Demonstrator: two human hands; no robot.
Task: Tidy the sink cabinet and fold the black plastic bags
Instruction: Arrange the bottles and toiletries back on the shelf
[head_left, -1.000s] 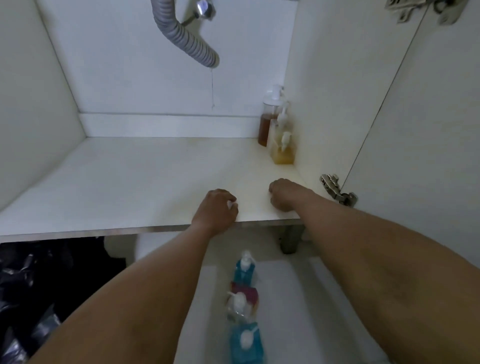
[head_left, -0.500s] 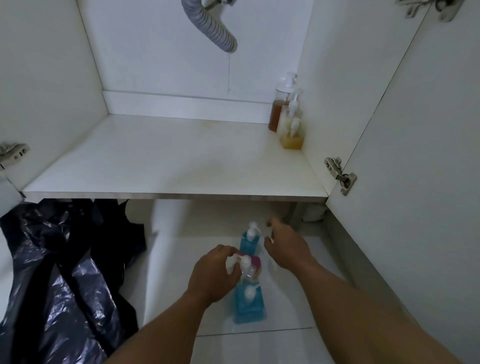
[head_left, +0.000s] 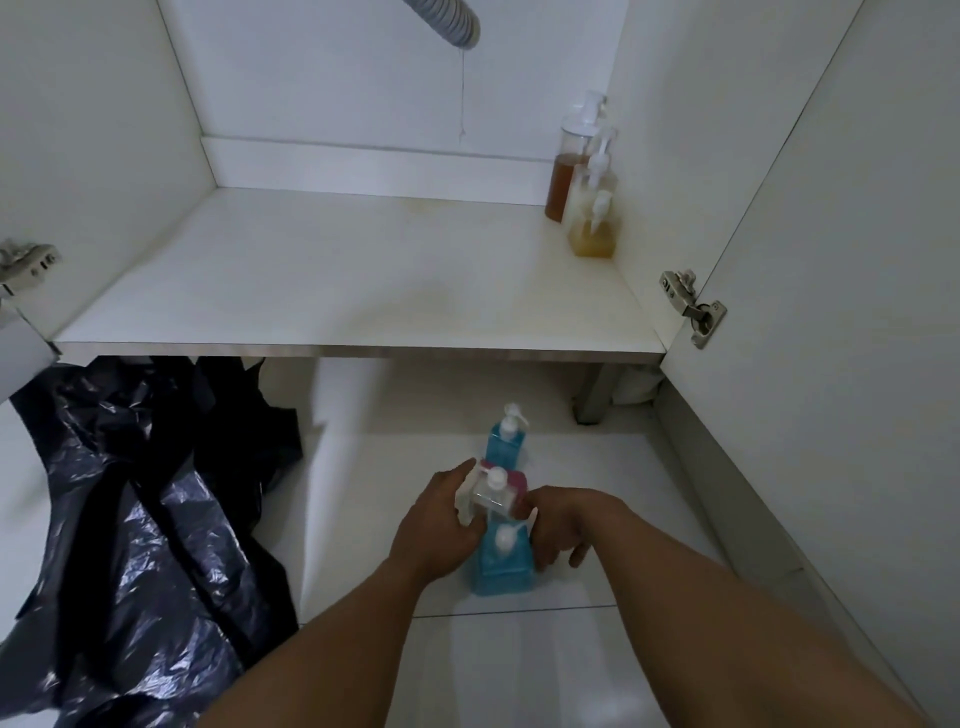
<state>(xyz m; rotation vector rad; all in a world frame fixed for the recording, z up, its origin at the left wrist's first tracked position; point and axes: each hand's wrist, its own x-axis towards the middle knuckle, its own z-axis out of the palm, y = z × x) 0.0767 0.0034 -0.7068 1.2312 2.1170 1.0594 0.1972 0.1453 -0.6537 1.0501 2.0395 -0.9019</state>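
white laminate shelf (head_left: 311, 270), smooth and faintly stained, spans the cabinet above a glossy tiled floor (head_left: 597, 493). near left on that floor lie the bags (head_left: 145, 519): thin, crinkled black film in a loose heap, not yet folded, likely to slide and trap air when flattened. in the centre the left grip (head_left: 441, 535) is curled round the pink bottle (head_left: 501, 488), a squarish clear-plastic pump bottle set between the far blue bottle (head_left: 504, 441) and the near blue bottle (head_left: 501, 566). the right grip (head_left: 563, 525) is curled against the right side of the pink and near blue ones; i cannot tell whether it has hold of either. the three stand close in a row, so lifting one could tip a neighbour. slick plastic may slip, and a pressed pump could squirt soap. far right on the shelf, amber bottles (head_left: 587, 208) crowd the corner.
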